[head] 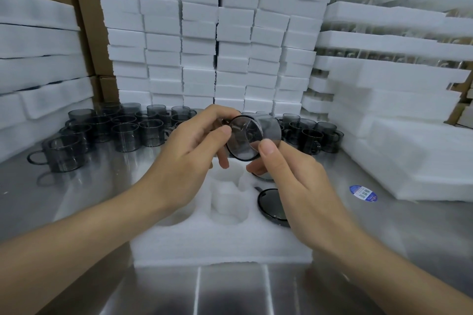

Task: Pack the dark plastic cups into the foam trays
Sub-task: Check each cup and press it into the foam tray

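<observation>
Held cup (249,135) is in the air above the far edge of the foam tray (222,243), tipped so its mouth faces the camera. Left hand (184,161) grips it from the tray's left side: thumb (225,131) on the rim, other fingers curled round the wall behind. Right hand (297,186) pinches it from the tray's right side: thumb (267,149) on the lower rim, fingers curled beneath. The cup touches only fingers.

Seated cup (270,206) sits in the tray's right pocket, partly hidden by the right hand. Another dark rim lies beyond it, mostly hidden. Tray's left pockets show bare foam, partly under the left wrist.

Loose cups (122,130) stand on the steel table (76,199) beyond the tray's far-left corner, with more beyond its far-right corner. Foam stacks (204,33) wall off the far side behind the tray. Foam slabs (409,161) lie near on its right. A blue sticker (363,193) lies right of the tray. Steel shows on the tray's near side and both flanks.
</observation>
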